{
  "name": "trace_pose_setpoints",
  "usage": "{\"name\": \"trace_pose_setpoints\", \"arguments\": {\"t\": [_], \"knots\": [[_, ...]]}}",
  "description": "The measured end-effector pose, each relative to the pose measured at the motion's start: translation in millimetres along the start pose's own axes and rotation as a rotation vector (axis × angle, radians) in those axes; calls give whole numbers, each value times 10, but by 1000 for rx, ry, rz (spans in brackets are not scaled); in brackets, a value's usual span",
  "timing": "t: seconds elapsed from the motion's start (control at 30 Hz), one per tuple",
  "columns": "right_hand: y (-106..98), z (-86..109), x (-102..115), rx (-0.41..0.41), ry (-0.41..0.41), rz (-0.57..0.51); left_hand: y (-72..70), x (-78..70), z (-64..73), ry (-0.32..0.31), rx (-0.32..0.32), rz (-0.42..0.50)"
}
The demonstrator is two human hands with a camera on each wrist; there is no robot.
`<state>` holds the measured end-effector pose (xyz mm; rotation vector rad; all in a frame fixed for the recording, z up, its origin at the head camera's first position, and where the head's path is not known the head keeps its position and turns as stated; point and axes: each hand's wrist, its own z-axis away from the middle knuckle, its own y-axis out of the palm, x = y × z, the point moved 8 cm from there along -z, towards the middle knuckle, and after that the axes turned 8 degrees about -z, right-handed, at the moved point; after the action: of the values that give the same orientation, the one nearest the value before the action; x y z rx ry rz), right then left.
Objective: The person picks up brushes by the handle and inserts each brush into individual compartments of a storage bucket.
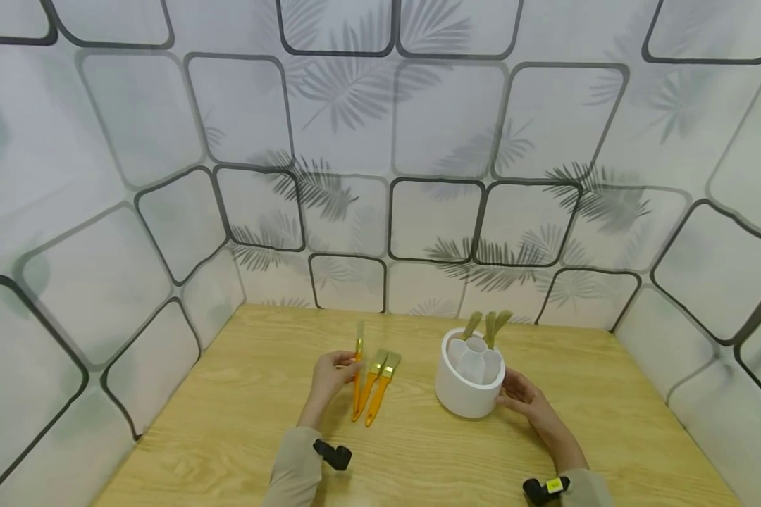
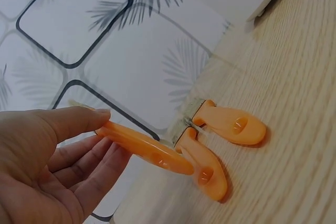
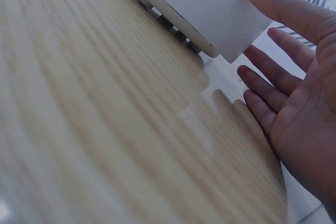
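Pinching a brush (image 2: 147, 148) by the handle (image 1: 356, 394) with the left hand (image 1: 332, 374), likely sparing its bristles (image 1: 360, 329), and seemingly steadying the pot (image 1: 464, 396) with the loose-fingered right hand (image 1: 525, 398).

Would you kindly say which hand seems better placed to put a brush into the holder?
Probably the left hand: it pinches a brush, while the right hand is beside the holder, without one.
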<state>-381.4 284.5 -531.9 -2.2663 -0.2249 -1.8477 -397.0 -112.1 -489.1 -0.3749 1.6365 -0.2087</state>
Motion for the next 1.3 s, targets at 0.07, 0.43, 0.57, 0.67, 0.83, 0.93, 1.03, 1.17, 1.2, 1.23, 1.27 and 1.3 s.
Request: {"name": "trace_pose_setpoints", "arguments": {"t": [0.07, 0.43, 0.57, 0.67, 0.83, 0.93, 1.03, 1.17, 1.2, 1.23, 1.27, 1.3], "knots": [[1, 0, -9, 1, 5, -4, 6, -5, 7, 1, 5, 10], [34, -12, 24, 42, -28, -23, 85, -170, 25, 69, 18, 21], [39, -29, 21, 49, -42, -27, 147, -213, 32, 78, 30, 30], [37, -25, 9, 46, -34, -27, 199, -187, 12, 76, 34, 36], [31, 6, -21, 27, 28, -25, 254, -225, 34, 100, 49, 36], [22, 14, -46, 9, 65, -16, 279, -252, 50, 109, 54, 28], [15, 18, -60, -1, 85, -11, 302, -271, 57, 107, 57, 28], [6, 16, -61, -11, 95, 0, 324, -285, 51, 95, 53, 29], [6, 14, -61, -10, 99, 3, 330, -295, 50, 99, 53, 25], [8, 12, -59, -11, 100, 4, 335, -298, 46, 91, 53, 25], [8, 10, -57, -14, 101, 3, 340, -310, 44, 93, 54, 24], [9, 6, -56, -14, 101, 2, 345, -319, 42, 94, 56, 23]]}}
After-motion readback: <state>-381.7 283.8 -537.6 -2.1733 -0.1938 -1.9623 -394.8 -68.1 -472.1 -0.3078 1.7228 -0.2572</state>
